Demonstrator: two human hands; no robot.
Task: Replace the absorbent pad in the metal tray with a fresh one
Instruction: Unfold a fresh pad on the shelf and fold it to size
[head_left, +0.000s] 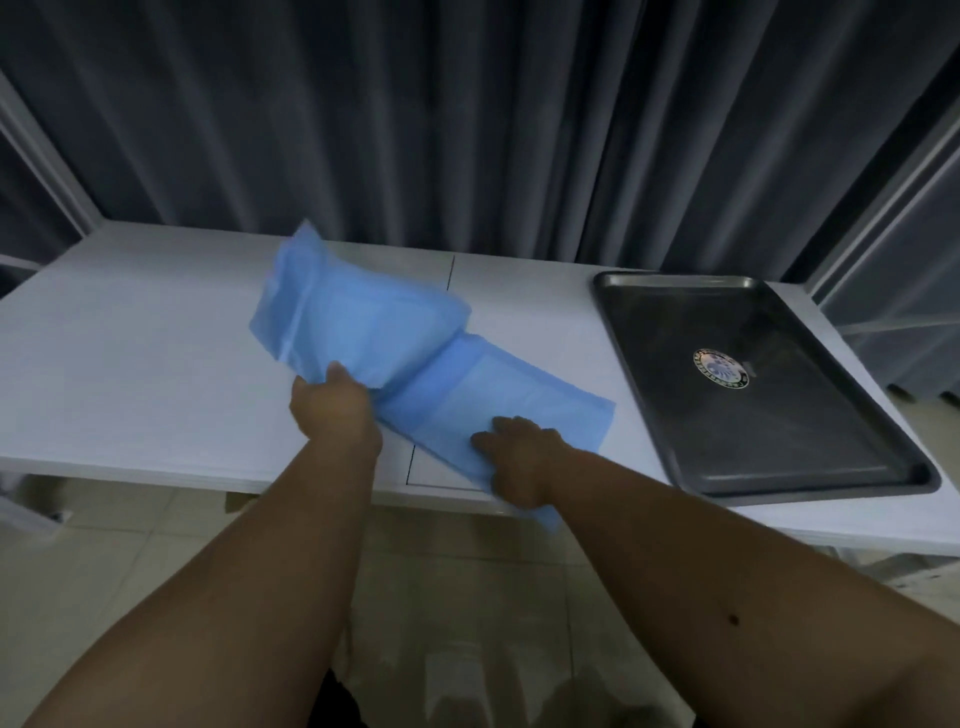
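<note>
We see a dim, cool-toned picture, with a bluish cast over everything. The white desk (130, 364) is the brightest surface, evenly lit with only soft shadows. The metal tray (857, 405) at the right of the frame shows dull, smeared reflections and no hard glare. The blue pad (363, 317) is blurred at its raised upper-left end. The curtain (467, 114) across the top is dark and soft. We note wide-angle bending of the desk's edges, and the forearms at the bottom loom large and murky.

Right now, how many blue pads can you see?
1: a blue pad on the white table, left of the empty metal tray, held by both hands.
</note>
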